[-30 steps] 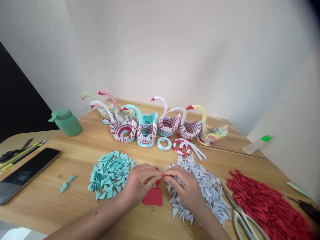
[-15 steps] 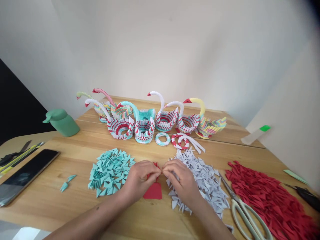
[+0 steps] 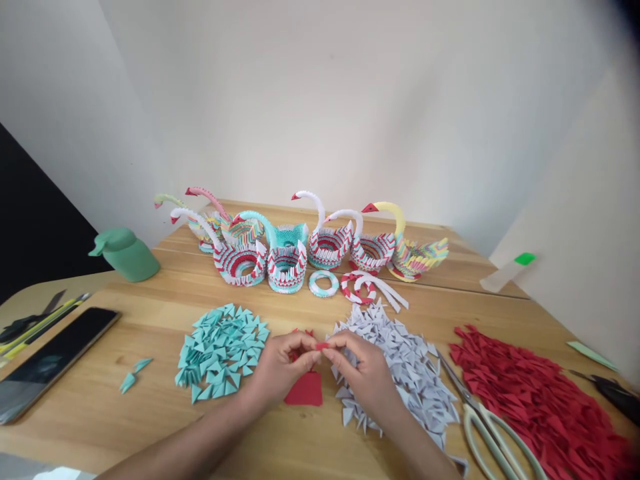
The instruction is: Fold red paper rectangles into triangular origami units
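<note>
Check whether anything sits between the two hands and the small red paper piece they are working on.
Nothing visible does. The left hand and right hand both pinch the small red paper piece directly at their fingertips, above a flat red paper square on the wooden table.

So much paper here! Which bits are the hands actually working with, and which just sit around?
In use:
left hand
right hand
small red paper piece
red paper sheet

Lying about:
paper swans
teal triangles
white triangles
red triangles
scissors
phone
</note>
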Demonstrator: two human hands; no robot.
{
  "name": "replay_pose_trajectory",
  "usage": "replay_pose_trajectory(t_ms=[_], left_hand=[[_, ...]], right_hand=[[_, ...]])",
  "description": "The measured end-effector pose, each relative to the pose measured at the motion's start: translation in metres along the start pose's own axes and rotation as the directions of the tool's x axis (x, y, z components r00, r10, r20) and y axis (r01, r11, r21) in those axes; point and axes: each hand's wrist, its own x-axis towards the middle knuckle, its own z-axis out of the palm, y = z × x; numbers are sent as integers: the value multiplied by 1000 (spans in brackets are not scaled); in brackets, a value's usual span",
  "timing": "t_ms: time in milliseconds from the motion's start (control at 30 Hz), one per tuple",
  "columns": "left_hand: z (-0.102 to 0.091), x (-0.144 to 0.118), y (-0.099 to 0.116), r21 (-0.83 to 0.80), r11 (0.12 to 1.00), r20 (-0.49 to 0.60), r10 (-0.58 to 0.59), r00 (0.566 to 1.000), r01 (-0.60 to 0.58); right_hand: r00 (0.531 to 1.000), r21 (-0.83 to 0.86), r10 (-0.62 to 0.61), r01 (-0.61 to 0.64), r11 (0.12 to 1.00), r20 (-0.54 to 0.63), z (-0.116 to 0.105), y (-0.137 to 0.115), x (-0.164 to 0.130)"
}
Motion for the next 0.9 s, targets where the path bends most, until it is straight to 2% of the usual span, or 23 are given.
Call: replay_pose_trajectory(t_ms=[200,367,533,700,767,800,833,900], left_hand=[[-3,-1,2,61,998,51,19,999,-22],[-5,-1,3,111,992,72,44,996,-52],[-4,-2,5,202,976,57,74,996,-84],[-9,0,6,331,934,109,106,988,-137],[-18,4,8,457,871,134,135,982,-182],[-23,6,9,554,806,142,158,977,-210],[-28,9,11,674,700,151,184,971,-237],[-38,15,12,869,414,217,170,961,-269]], right_hand=[[997,-44,-55,58,997,52,-1,1,-3],[995,-91,-97,100,991,38,0,2,-3],[997,-51,-77,78,996,32,0,1,-5],[998,-66,-60,62,996,22,1,3,-2],[999,-53,-15,16,998,32,-2,-1,-1],[999,-43,8,-6,999,46,-4,-6,-1],[997,-30,18,-16,999,69,-8,-13,-3],[987,5,-42,41,999,157,-19,-31,-14]])
